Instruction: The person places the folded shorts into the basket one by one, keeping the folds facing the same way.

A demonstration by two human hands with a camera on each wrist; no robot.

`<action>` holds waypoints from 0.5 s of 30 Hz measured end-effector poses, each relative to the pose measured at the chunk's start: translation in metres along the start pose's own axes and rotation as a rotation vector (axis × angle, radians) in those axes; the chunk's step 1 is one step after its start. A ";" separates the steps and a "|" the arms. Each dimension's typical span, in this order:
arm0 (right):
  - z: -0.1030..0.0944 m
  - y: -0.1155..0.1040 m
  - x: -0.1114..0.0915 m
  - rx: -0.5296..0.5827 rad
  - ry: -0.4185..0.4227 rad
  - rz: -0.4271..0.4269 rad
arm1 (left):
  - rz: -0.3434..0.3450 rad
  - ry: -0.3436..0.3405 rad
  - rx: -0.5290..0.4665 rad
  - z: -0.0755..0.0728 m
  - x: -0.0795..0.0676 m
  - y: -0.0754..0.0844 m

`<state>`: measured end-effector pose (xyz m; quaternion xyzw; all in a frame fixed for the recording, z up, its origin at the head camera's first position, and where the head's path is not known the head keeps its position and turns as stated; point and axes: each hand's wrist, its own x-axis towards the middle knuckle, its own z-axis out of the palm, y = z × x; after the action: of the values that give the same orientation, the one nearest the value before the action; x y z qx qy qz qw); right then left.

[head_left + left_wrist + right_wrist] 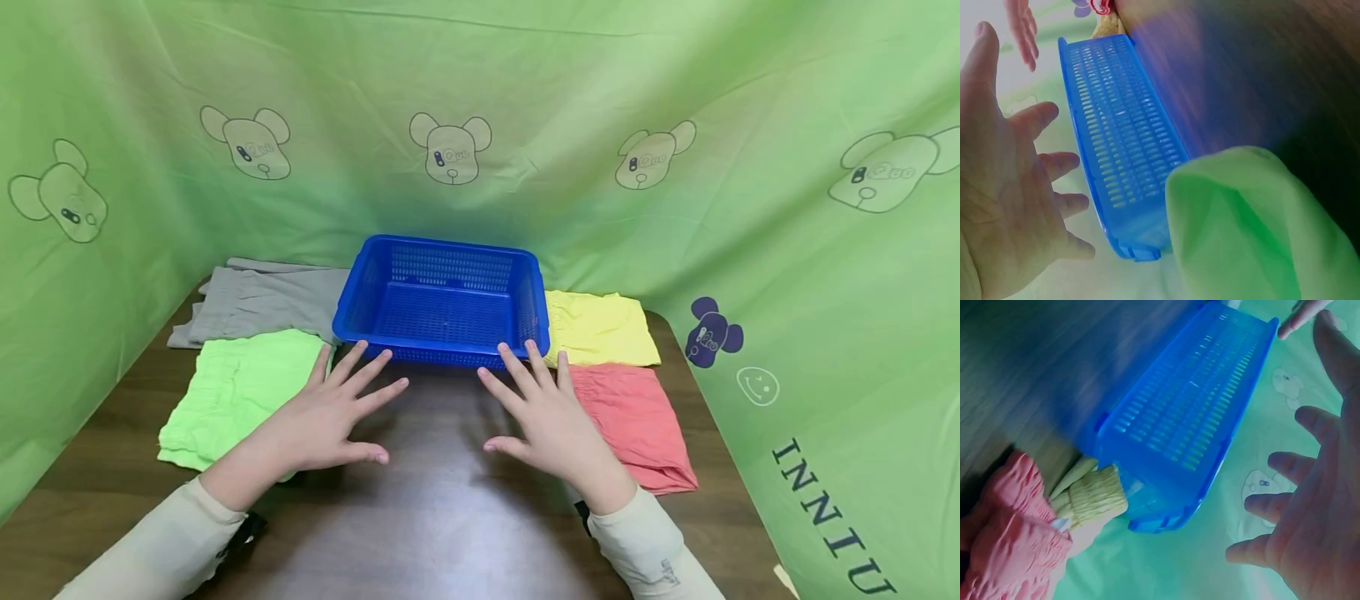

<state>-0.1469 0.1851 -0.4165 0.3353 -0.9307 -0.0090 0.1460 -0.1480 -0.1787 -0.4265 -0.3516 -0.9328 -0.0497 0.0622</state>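
A blue plastic basket (442,346) with slotted walls stands at the back middle of the table, nothing inside it. My left hand (330,417) hovers in front of its left corner, fingers spread, beside bright green folded shorts (240,392). On the other side my right hand (543,417) is held up with spread fingers, next to coral-red folded shorts (630,421). Neither hand holds anything. In the left wrist view the left palm (1010,187) shows bare, and the right wrist view shows the right palm (1319,519) likewise bare.
Grey folded clothing (273,300) lies left of the basket, behind the green shorts. Yellow folded clothing (600,329) lies to its right, with an elastic waistband. A green printed curtain (525,67) encloses the brown wooden table (450,517) at the back and both sides.
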 end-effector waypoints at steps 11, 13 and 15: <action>-0.007 -0.017 0.013 0.050 0.006 -0.034 | -0.055 -0.031 -0.059 -0.009 -0.027 -0.006; -0.006 -0.021 0.015 0.066 0.004 -0.046 | -0.052 -0.032 -0.071 -0.012 -0.031 -0.005; -0.006 -0.025 0.017 0.087 -0.002 -0.057 | -0.045 -0.029 -0.060 -0.012 -0.034 -0.006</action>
<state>-0.1418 0.1558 -0.4093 0.3678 -0.9204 0.0269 0.1298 -0.1259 -0.2065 -0.4197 -0.3330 -0.9393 -0.0741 0.0371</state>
